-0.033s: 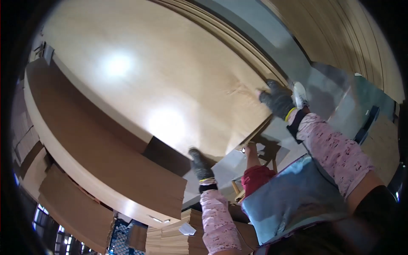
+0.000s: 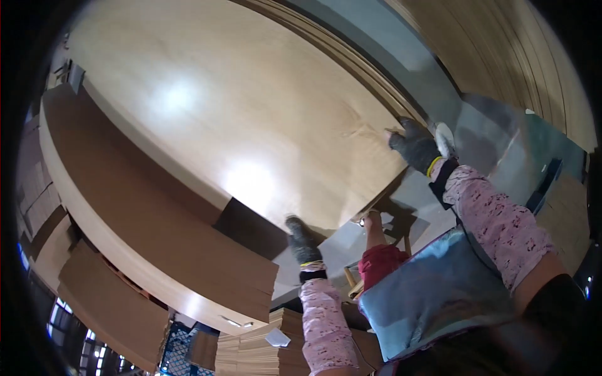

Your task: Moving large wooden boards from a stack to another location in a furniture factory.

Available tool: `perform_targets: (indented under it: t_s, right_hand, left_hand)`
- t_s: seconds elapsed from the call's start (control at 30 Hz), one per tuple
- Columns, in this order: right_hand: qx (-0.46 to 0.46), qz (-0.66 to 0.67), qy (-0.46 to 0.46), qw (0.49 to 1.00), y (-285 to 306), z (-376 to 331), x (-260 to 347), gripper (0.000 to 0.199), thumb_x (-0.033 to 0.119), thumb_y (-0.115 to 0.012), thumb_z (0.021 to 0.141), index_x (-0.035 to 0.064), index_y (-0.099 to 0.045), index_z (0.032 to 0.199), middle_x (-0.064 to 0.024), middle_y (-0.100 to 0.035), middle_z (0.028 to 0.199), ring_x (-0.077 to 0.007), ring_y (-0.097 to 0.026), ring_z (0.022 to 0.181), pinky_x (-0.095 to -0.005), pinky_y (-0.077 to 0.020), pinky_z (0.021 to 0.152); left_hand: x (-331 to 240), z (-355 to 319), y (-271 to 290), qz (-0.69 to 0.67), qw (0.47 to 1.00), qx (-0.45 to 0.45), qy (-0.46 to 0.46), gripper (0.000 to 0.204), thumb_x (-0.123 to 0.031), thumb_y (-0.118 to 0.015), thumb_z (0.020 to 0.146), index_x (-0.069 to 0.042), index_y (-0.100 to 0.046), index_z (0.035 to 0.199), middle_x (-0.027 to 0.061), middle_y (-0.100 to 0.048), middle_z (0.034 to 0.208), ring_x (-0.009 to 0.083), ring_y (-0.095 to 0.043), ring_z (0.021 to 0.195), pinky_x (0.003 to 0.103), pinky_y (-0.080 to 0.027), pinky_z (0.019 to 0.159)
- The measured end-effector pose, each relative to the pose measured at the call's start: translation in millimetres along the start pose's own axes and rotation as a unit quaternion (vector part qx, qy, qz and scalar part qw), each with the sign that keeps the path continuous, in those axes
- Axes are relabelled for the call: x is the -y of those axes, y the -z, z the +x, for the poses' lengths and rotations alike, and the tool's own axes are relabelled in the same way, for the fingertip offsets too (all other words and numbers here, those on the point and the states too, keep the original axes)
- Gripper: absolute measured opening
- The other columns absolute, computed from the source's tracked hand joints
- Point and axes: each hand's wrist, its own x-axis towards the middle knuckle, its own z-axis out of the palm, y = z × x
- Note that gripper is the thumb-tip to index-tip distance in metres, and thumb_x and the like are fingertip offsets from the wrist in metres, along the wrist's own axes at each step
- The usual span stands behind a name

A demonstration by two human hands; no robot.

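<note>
A large pale plywood sheet lies on top of a stack, with bright light glaring off it. My right hand, in a dark grey glove with bare thumb tip, grips its near right corner; the thumb lies on top and the other fingers are partly hidden at the edge. My left hand, gloved alike, holds the near left edge with its thumb on the surface; its remaining fingers are out of sight. A rough, darker patch of grain marks the sheet close to my right hand.
Brown boards in a stack stand along the left, above more stacked sheets. Another tall stack rises at far right beyond the grey floor. A white shoe, red cloth and blue apron are close by.
The sheet and both hands sit slightly farther right in the picture. The whole view has also shifted a little. Both hands keep their hold on the sheet's edges.
</note>
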Motion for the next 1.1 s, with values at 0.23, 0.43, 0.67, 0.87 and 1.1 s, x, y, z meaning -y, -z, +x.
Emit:
perform_targets:
  t_s: [0.23, 0.43, 0.67, 0.87, 1.1]
  right_hand:
    - [-0.062, -0.142, 0.035, 0.987, 16, -26, -34, 0.067, 0.051, -0.06, 0.078, -0.0032, -0.047, 0.115, -0.026, -0.057, 0.103, -0.0366, -0.054, 0.1, -0.0396, -0.0419, 0.085]
    - [0.024, -0.075, -0.012, 0.997, 35, -73, -12, 0.066, 0.045, -0.062, 0.079, -0.0035, -0.043, 0.119, -0.0239, -0.058, 0.1, -0.0363, -0.057, 0.092, -0.0401, -0.0448, 0.078]
    - [0.035, 0.12, 0.046, 0.991, 83, -165, -5, 0.066, 0.049, -0.062, 0.076, -0.002, -0.047, 0.114, -0.024, -0.055, 0.105, -0.0355, -0.053, 0.1, -0.0395, -0.044, 0.083]
    - [0.014, -0.062, 0.046, 0.997, 137, -214, 42, 0.051, 0.049, -0.062, 0.074, 0.009, -0.056, 0.104, -0.0175, -0.059, 0.1, -0.0341, -0.061, 0.081, -0.0429, -0.0484, 0.069]
    - [-0.168, -0.022, 0.216, 0.962, 194, -258, 88, 0.055, 0.046, -0.061, 0.078, 0.0001, -0.055, 0.108, -0.0258, -0.058, 0.096, -0.0396, -0.057, 0.09, -0.0429, -0.0457, 0.078]
  left_hand:
    - [23, -24, -14, -0.004, 0.999, -0.032, -0.009, 0.081, -0.063, -0.042, 0.083, 0.012, -0.048, 0.114, 0.0285, -0.058, 0.105, 0.0355, -0.055, 0.097, 0.039, -0.042, 0.085]
    - [55, -45, 9, -0.141, 0.989, -0.012, -0.045, 0.069, -0.056, -0.049, 0.085, 0.007, -0.052, 0.112, 0.017, -0.061, 0.099, 0.0224, -0.055, 0.089, 0.036, -0.044, 0.08]
    - [54, -121, 54, -0.058, 0.995, -0.026, -0.077, 0.073, -0.062, -0.046, 0.084, 0.008, -0.056, 0.104, 0.0112, -0.06, 0.088, 0.0195, -0.053, 0.08, 0.033, -0.044, 0.072]
    - [29, -167, 96, -0.008, 0.991, -0.093, -0.093, 0.047, -0.046, -0.051, 0.086, -0.002, -0.059, 0.103, 0.025, -0.062, 0.084, 0.0408, -0.059, 0.079, 0.043, -0.046, 0.067]
    - [-60, -235, 135, -0.143, 0.975, 0.03, -0.17, 0.047, -0.053, -0.037, 0.091, -0.011, -0.059, 0.087, 0.0009, -0.05, 0.066, 0.0126, -0.048, 0.06, 0.027, -0.038, 0.051]
